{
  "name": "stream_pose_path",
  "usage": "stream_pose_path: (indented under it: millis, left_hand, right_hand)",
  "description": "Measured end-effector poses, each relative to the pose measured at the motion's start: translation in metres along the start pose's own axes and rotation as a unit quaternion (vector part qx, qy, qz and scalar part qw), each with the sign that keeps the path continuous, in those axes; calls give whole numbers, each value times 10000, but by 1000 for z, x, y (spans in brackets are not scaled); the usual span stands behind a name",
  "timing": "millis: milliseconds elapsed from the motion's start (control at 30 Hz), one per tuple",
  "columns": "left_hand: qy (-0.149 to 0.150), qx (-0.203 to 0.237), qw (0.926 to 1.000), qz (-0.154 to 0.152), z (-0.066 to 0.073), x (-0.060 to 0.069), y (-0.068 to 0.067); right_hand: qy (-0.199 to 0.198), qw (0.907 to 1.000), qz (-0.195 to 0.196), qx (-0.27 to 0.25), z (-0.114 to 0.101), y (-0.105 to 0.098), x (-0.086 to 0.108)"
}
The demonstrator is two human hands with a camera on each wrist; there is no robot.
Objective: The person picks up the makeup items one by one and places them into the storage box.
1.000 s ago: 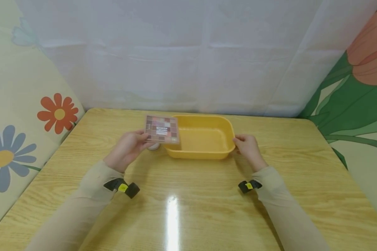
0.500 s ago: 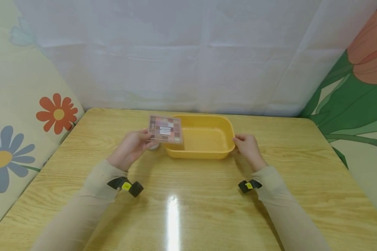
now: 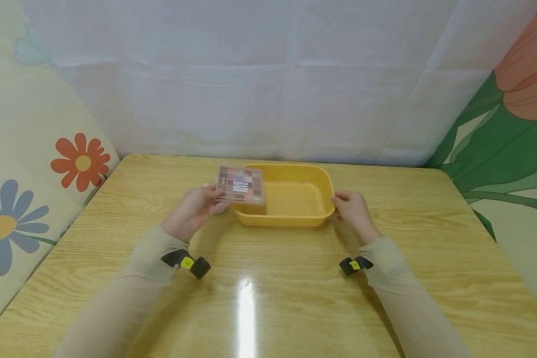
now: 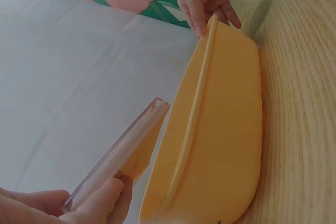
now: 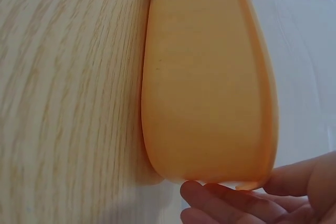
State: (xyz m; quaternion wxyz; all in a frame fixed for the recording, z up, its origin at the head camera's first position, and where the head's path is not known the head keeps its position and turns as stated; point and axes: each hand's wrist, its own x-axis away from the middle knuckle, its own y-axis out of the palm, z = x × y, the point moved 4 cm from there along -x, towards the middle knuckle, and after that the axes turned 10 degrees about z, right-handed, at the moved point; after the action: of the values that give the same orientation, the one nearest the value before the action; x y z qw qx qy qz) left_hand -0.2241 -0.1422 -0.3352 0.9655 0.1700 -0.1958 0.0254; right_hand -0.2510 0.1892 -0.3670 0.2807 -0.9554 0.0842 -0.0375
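In the head view my left hand [image 3: 194,209] pinches a flat square palette [image 3: 240,186] with a grid of brown and pink squares, held over the left end of a yellow basin [image 3: 297,199]. The left wrist view has the palette [image 4: 122,153] tilted beside the basin's rim, thumb and fingers on its edge. At the basin's right end my right hand [image 3: 354,213] pinches the rim; the right wrist view catches its thumb at the rim and its fingers against the outer wall [image 5: 210,93]. The basin's inside holds nothing visible.
A small whitish round thing [image 3: 220,208] sits on the wooden table [image 3: 286,278] left of the basin, partly hidden by my left hand. Behind the table hangs a white cloth [image 3: 250,89]; flower-patterned panels stand at both sides.
My left hand has carried the palette a little to the right, further over the basin. The right hand and the basin have stayed in place.
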Motion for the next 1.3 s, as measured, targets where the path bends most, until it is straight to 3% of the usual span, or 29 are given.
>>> stream_pose_path:
  millis: [567,1300]
  left_hand:
    - [-448,363,9983,26,0,-6,14]
    - [-362,-48,9993,116,0,-12,27]
  right_hand:
    - [-33,10000,1,-32,0,1,0]
    - [-11,10000,21,61,2,0,-1]
